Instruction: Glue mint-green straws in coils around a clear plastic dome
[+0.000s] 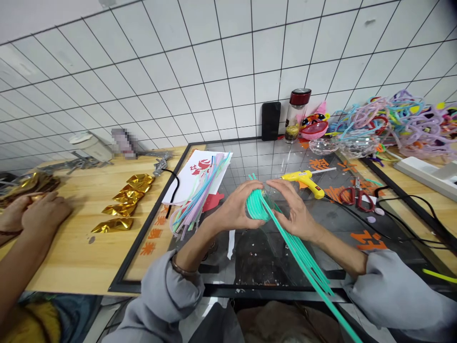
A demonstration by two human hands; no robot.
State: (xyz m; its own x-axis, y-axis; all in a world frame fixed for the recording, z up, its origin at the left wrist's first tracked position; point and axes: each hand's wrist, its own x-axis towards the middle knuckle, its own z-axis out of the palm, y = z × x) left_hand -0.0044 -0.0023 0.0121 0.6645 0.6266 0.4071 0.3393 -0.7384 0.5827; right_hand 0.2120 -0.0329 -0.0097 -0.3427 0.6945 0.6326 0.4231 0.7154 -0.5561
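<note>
Just above the dark tabletop, my left hand [244, 206] is wrapped round a small rounded form covered with side-by-side green strips [256, 205]. Its far side looks clear, like plastic, but fingers partly cover it. My right hand [294, 212] grips the other side, thumb and fingers curved round it. From between both hands a bundle of long green tube-like strands [303, 252] slants down to the lower right, past my right wrist. A few short green ends poke up behind my left fingers. A yellow hot glue gun [307, 182] lies just beyond my right hand.
Pastel strands [200, 197] lie on white paper [182, 176] to the left. Red-handled scissors [358, 196] and black cords are at right. A glass bottle [295, 116], a phone [271, 121] and tangled strands [403, 121] stand along the wall. Another person's hands [43, 212] work beside gold foil pieces [134, 193].
</note>
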